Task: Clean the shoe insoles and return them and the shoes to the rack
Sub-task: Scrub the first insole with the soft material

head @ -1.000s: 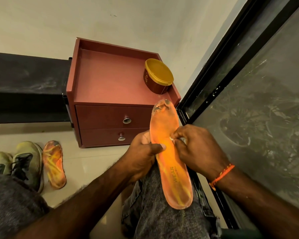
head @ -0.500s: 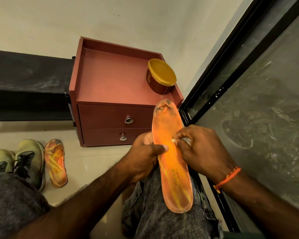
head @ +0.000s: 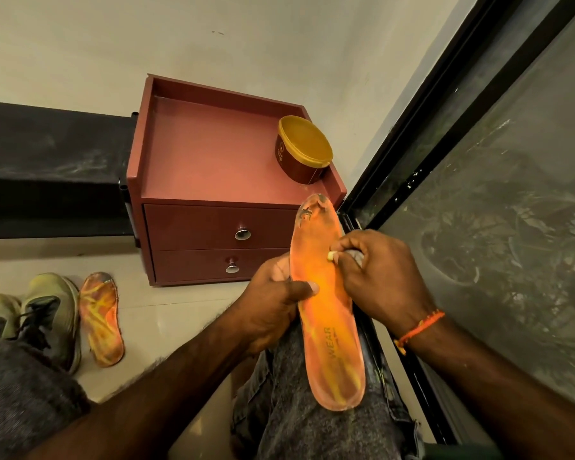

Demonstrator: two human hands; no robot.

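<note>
Red drawer unit (head: 213,154) is standing at 12 o'clock with a yellow-lidded tub (head: 304,151) on top; the pair of shoes (head: 37,313) and second insole (head: 101,318) are lying on the floor at 9 o'clock. Orange insole (head: 326,310) is resting along the lap at centre, left hand (head: 273,303) gripping its edge, thumb on top, while right hand (head: 375,277) is pinching a small grey cloth (head: 356,255) against the forefoot. Judged step: wiping is under way on the first insole; next move is calling for strokes toward the worn toe at 12 o'clock, steady grip

Bare forearms, no sleeves. Orange thread bracelet (head: 419,328) on the right wrist. Grey mottled denim jeans (head: 299,423) on the legs.
</note>
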